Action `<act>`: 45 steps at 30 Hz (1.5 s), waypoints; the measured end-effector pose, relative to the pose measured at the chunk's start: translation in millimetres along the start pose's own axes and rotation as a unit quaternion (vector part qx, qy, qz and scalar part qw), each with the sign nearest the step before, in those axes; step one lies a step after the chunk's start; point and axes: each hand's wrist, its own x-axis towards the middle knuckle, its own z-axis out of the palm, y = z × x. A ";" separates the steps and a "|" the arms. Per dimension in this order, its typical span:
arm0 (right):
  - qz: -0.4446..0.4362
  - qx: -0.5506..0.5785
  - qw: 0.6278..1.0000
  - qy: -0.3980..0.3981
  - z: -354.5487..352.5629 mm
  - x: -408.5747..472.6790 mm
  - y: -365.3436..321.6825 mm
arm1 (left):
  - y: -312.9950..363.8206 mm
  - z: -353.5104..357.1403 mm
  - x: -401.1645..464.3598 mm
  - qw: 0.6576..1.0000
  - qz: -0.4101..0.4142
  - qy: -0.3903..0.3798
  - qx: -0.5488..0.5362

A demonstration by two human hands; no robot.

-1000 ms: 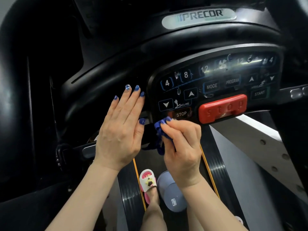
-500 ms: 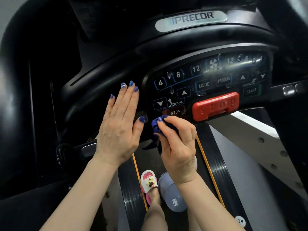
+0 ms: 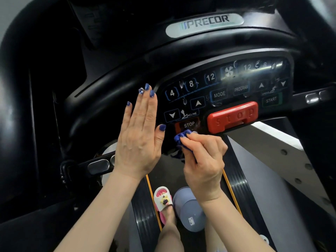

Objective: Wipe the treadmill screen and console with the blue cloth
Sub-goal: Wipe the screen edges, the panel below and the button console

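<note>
The black treadmill console (image 3: 181,57) fills the upper view, with a button panel (image 3: 225,88) that shows wet streaks and drops. My right hand (image 3: 203,160) pinches a bunched blue cloth (image 3: 181,140) and holds it against the panel's lower edge, just under the small STOP key (image 3: 189,124). My left hand (image 3: 141,135) lies flat with straight fingers on the console housing, left of the panel. A red stop bar (image 3: 232,117) sits right of the cloth. The screen itself is not visible.
A Precor badge (image 3: 204,24) is above the panel. Metal grip sensors sit on the handles at left (image 3: 99,166) and right (image 3: 314,97). Below are the treadmill belt (image 3: 145,211), my slippered foot (image 3: 163,202) and a grey bucket (image 3: 189,213).
My right hand has shifted the cloth a little along the panel's lower edge under the STOP key. The view has drifted, so the console sits more to the left. My left hand stays flat.
</note>
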 end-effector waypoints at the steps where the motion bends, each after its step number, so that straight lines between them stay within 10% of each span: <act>1: -0.001 0.000 1.000 0.004 2.7 5.9 -0.8 | -0.6 -0.3 0.5 1.000 -0.001 0.002 0.005; 45: -0.038 0.004 0.999 0.019 3.8 32.3 11.9 | -1.5 -2.8 -10.4 0.998 -0.016 -0.007 0.063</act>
